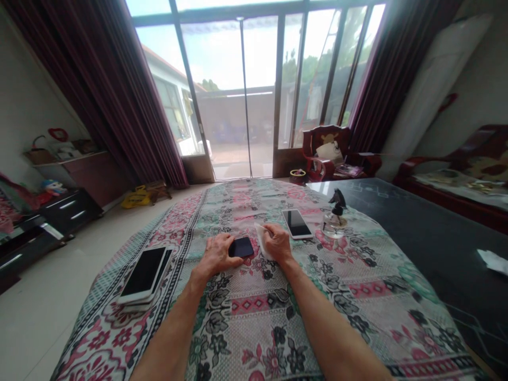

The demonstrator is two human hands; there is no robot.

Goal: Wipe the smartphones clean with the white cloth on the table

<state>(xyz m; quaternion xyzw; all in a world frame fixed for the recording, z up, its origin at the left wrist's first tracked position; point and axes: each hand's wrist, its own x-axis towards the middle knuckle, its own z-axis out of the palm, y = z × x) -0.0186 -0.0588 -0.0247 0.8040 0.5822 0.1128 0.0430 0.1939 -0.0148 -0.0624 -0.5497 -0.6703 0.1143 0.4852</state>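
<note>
Two bare forearms come up from the bottom edge, which cuts them off below the elbows. From the middle of the view, the left one enters at 7 o'clock, the right at 5. The left hand has its grip spread just as wide as a small dark phone, thumb along the near edge, fingers at the far one; it covers the phone's left end. That phone lies face-up at mid-view on the table, under whose patterned cloth no bare top shows. Near its 2 o'clock, the right hand has its grip curled tight on a thin white sheet; most fingertips are hidden, and whether it is cloth or paper I cannot tell.

Toward 9 o'clock lies a stack of white-framed tablets; the top one hides most of those beneath, so their number is unclear. At 2 o'clock rests a white-framed device, beyond it a clear jar whose contents blur, with a dark horse-like figure. At 3 o'clock, a white paper is cropped by the edge.
</note>
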